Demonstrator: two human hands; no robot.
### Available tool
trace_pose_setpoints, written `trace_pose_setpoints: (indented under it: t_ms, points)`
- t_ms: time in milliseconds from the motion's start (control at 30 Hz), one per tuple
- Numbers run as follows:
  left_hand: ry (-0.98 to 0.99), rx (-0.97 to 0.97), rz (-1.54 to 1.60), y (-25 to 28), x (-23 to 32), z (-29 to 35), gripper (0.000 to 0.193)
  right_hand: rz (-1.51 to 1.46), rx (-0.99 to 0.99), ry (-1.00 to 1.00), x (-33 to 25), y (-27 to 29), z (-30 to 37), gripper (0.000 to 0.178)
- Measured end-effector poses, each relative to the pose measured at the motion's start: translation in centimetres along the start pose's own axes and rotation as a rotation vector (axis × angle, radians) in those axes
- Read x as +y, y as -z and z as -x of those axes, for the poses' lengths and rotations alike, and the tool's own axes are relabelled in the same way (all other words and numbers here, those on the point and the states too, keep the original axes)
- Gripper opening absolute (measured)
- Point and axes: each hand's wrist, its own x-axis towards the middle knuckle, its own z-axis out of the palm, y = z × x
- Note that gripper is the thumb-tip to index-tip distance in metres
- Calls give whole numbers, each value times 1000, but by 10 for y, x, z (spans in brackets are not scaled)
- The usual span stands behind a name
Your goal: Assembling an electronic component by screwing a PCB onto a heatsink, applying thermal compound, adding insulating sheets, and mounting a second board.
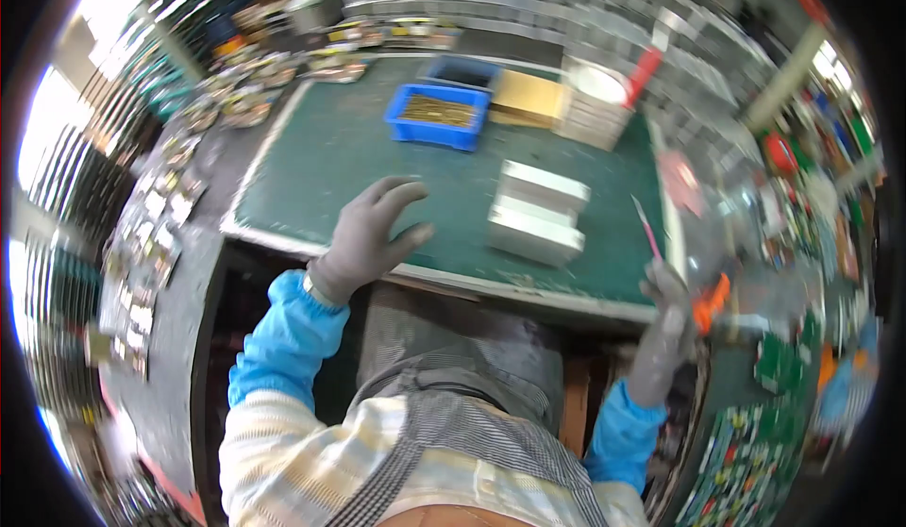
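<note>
My left hand [370, 237], in a grey glove, hovers over the table's front edge with its fingers apart and nothing in them. My right hand [666, 291], also gloved, is closed round a slim pink-handled tool [649, 232] with a thin pointed metal tip. The tip points up and away over the table's right side; blur hides the tool's exact kind. Between the hands, on the green tabletop [330, 150], stands a silver-white metal block [533, 239] with a wide step or slot across it. Neither hand touches the block.
Farther back stand a blue bin [429, 133] of small brass-coloured parts, a darker bin [462, 71], a yellow pad [528, 93] and a pale box [592, 121] with a red-handled tool [645, 74]. Circuit boards [746, 442] lie right; blurred parts [156, 206] cover the left bench.
</note>
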Motion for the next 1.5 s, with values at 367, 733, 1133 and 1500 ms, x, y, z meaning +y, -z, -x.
trace_pose_setpoints:
  t_ms: [367,733,1133,1500]
  points:
    - [515,-65,-675,171,-172,107,38,-89,-234,500,-27,-103,20,50]
    - [823,-150,-1344,363,-256,257,40,6,-821,572,-31,-272,20,25]
    - [686,-525,-1275,379,-314,266,35,98,-697,405,-36,-281,41,26]
    - [313,-200,-1115,321,-136,179,26,-51,-662,392,-35,-266,37,19]
